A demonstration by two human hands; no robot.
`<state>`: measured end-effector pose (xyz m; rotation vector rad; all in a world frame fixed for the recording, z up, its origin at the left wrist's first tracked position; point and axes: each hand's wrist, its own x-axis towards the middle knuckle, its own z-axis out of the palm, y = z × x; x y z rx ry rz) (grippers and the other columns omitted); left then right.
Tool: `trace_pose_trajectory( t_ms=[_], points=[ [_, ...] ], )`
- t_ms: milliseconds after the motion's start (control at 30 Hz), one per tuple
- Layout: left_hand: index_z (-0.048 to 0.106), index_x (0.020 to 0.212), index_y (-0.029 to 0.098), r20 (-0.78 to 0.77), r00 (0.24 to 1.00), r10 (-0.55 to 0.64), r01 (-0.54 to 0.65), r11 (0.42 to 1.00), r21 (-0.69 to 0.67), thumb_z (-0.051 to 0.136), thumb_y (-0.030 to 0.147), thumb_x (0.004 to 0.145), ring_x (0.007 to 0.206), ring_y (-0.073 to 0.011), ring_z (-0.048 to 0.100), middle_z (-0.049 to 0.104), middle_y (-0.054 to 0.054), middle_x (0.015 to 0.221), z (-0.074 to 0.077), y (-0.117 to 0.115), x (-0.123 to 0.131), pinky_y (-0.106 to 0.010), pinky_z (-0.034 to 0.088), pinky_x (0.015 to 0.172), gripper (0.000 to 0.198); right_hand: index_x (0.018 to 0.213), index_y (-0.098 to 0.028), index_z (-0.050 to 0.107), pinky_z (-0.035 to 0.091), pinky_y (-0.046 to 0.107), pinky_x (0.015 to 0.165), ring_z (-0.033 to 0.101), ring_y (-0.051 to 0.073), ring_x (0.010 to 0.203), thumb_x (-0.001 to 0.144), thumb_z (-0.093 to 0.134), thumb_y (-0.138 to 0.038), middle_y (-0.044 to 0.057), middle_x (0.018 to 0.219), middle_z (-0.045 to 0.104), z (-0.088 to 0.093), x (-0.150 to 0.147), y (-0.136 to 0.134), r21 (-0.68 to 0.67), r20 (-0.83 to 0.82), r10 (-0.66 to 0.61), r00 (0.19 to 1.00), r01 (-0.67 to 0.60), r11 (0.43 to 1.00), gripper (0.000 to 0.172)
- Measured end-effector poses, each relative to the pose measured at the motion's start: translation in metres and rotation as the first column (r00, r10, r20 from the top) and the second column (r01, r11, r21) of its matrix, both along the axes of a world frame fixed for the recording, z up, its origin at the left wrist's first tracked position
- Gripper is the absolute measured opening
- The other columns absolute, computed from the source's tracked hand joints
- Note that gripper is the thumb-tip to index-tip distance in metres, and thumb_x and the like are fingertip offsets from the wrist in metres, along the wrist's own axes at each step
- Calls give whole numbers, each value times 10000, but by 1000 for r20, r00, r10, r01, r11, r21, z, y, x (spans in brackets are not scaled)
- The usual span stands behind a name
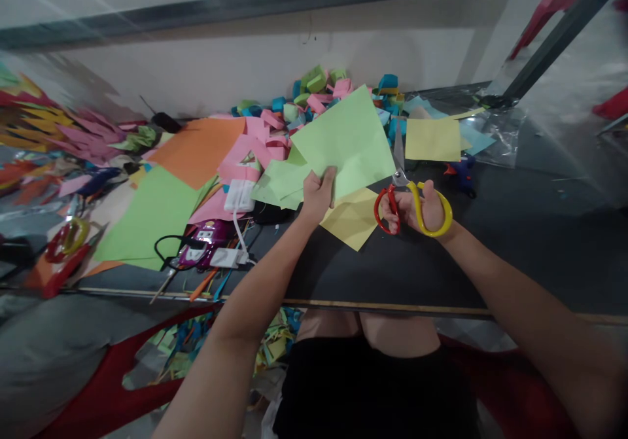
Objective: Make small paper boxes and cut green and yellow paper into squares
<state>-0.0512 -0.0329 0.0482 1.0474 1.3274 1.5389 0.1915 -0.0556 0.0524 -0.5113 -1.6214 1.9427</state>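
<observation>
My left hand (320, 192) pinches the lower edge of a light green paper sheet (347, 139), thumb on top. My right hand (415, 209) is in the handles of a pair of scissors (401, 177), one loop red and the other yellow. The blades point away from me at the right corner of the green sheet; whether they touch it I cannot tell. Below the sheet, a yellow paper piece (354, 222) lies on the dark table. More light green pieces (277, 187) lie to the left of my left hand.
Behind the sheet is a heap of folded paper pieces (275, 120). Orange paper (201, 148) and green paper (150, 220) lie left, near a purple device (206, 241) and a white power strip (239, 195). Yellow paper (432, 139) and a blue glue gun (462, 174) are right.
</observation>
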Motion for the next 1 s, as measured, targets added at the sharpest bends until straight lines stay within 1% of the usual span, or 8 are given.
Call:
trace_pose_trajectory(
  t_ms=[133, 267, 367, 567, 667, 733, 867, 1000],
  points=[
    [395, 690, 240, -5, 1000, -12, 12, 1000, -1, 844, 648, 785, 333, -39, 334, 339, 112, 478, -5, 5, -6, -180, 272, 281, 614, 937, -201, 562, 502, 272, 544, 493, 116, 568, 806, 292, -1023, -7, 718, 477, 0, 6, 5, -5, 48, -43, 998, 43, 999, 875],
    [364, 672, 246, 19, 999, -29, 30, 999, -30, 867, 729, 687, 331, -42, 333, 320, 116, 460, -9, 10, -8, -175, 280, 274, 698, 942, -203, 562, 479, 290, 517, 487, 124, 553, 743, 225, -1070, 1, 719, 480, 13, 12, 4, -68, 132, -15, 991, 25, 997, 952],
    [362, 660, 245, 40, 999, -32, 34, 999, -37, 877, 710, 690, 332, -45, 343, 324, 114, 459, -10, 10, -8, -177, 297, 282, 694, 933, -206, 566, 477, 299, 514, 473, 128, 542, 656, 188, -1118, -11, 689, 451, 17, 9, 1, -85, 143, -26, 989, 38, 996, 1025],
    [396, 694, 230, 93, 996, -11, 16, 998, -57, 873, 592, 772, 373, -30, 358, 356, 116, 514, -5, 9, -6, -158, 301, 326, 604, 948, -206, 585, 515, 326, 576, 518, 162, 620, 668, 206, -1113, 4, 711, 453, 13, -1, -4, -61, 41, -24, 999, 26, 998, 1022],
    [424, 720, 217, 181, 983, 6, 2, 999, -44, 865, 528, 809, 417, -22, 366, 400, 105, 563, 2, 10, -8, -148, 286, 353, 547, 963, -207, 584, 553, 385, 665, 572, 226, 745, 653, 169, -1118, 29, 744, 457, 24, 9, -3, -58, -62, -141, 988, 138, 989, 1048],
    [462, 742, 208, 222, 975, 9, -5, 1000, -18, 863, 513, 817, 433, -20, 355, 436, 92, 589, 5, 11, -10, -147, 252, 348, 510, 936, -231, 544, 555, 410, 695, 556, 239, 766, 672, 173, -1107, 20, 731, 420, 33, 22, 1, -45, -141, -250, 958, 246, 968, 987],
    [512, 762, 203, 253, 967, -27, 20, 999, 32, 900, 533, 763, 439, -23, 364, 457, 84, 601, 7, 13, -14, -147, 235, 332, 509, 875, -245, 464, 517, 389, 671, 472, 179, 673, 729, 82, -1071, -18, 704, 345, 44, 40, 4, -5, -79, -428, 900, 429, 903, 922],
    [461, 686, 200, 285, 952, -107, 121, 992, -29, 901, 455, 778, 392, -11, 351, 429, 92, 568, 9, 10, -12, -149, 194, 305, 517, 876, -224, 462, 463, 333, 643, 476, 129, 650, 761, -64, -1009, -30, 701, 356, 43, 29, -1, 57, 64, -305, 950, 301, 952, 952]
  ],
)
